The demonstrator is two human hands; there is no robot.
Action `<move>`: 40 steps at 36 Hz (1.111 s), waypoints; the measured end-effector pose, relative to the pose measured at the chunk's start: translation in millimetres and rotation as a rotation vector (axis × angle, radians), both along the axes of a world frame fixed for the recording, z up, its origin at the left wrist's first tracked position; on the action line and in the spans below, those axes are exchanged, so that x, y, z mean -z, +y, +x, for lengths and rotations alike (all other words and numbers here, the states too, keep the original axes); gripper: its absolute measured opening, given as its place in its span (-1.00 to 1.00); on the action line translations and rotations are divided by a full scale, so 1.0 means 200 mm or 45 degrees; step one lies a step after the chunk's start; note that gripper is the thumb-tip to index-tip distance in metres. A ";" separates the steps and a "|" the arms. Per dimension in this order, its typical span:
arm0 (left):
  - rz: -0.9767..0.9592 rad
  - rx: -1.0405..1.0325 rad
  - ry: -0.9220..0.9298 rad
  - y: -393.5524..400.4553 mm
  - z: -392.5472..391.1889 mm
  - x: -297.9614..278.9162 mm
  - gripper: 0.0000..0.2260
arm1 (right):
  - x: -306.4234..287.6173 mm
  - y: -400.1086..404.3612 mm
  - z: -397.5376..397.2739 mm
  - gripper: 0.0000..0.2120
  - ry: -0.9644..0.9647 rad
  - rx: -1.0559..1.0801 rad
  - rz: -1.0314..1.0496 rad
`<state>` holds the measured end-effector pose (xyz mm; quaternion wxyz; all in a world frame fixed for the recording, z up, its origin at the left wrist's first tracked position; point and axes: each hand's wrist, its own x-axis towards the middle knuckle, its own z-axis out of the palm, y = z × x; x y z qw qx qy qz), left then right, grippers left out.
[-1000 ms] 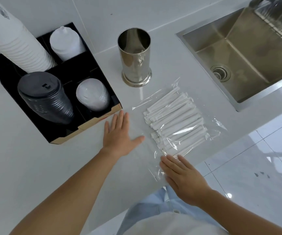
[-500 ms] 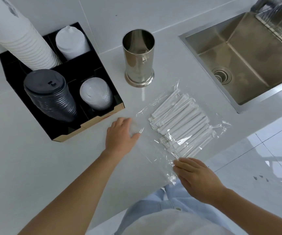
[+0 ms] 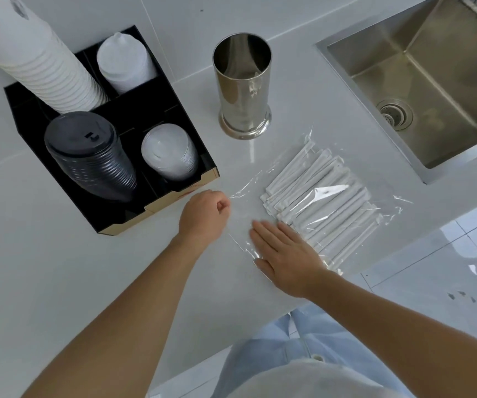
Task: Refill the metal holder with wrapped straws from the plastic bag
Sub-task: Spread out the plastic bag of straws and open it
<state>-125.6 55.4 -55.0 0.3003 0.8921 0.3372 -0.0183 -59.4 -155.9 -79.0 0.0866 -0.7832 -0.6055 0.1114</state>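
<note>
1. White countertop (image 3: pixel 59 282) fills most of the frame, with a tiled wall along the top and a floor showing at the lower right.
2. At centre frame the left hand (image 3: pixel 203 216) is curled into a loose fist, its thumb and fingertips pinched on the left edge of the plastic bag (image 3: pixel 246 193), which lifts a little there.
3. Just to its right, the right hand (image 3: pixel 286 254) lies flat and open, palm down, pressing the near end of the bag against the counter; it grips nothing.
4. Beyond the right hand's fingers, the wrapped straws (image 3: pixel 317 196) lie as 1 flat bundle inside the bag, running diagonally toward the right of the frame.
5. Above the bag, at upper centre, the metal holder (image 3: pixel 243 81) stands upright and apart from it; its inside looks empty.
6. At upper left a black organiser (image 3: pixel 174 110) holds stacks of cups and lids, and a steel sink (image 3: pixel 432 81) fills the upper right.
7. Judged from this, the task is at its very start: the bag is only being opened, 0 straws are out, and pulling them free and standing them in the holder all remains.
</note>
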 end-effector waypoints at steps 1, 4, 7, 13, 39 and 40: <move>0.006 0.007 -0.008 0.00 0.00 0.00 -0.93 | 0.02 -0.02 0.00 -0.48 -0.011 -0.002 0.003; -0.064 0.025 -0.051 0.01 0.00 0.01 -0.93 | 0.05 -0.05 0.00 -0.48 -0.019 0.011 0.041; -0.208 -0.006 -0.091 0.02 -0.01 0.01 -0.90 | 0.06 -0.05 -0.01 -0.47 -0.019 0.013 0.047; -0.523 -0.136 -0.158 0.06 -0.06 0.03 -0.82 | 0.05 -0.05 -0.01 -0.46 -0.008 0.017 0.016; -0.400 0.007 -0.087 0.07 -0.10 -0.01 -0.81 | -0.03 -0.20 0.00 -0.49 -0.061 0.030 -0.120; -0.404 0.007 -0.096 0.07 -0.11 -0.01 -0.81 | -0.02 -0.22 0.00 -0.49 -0.057 0.025 -0.121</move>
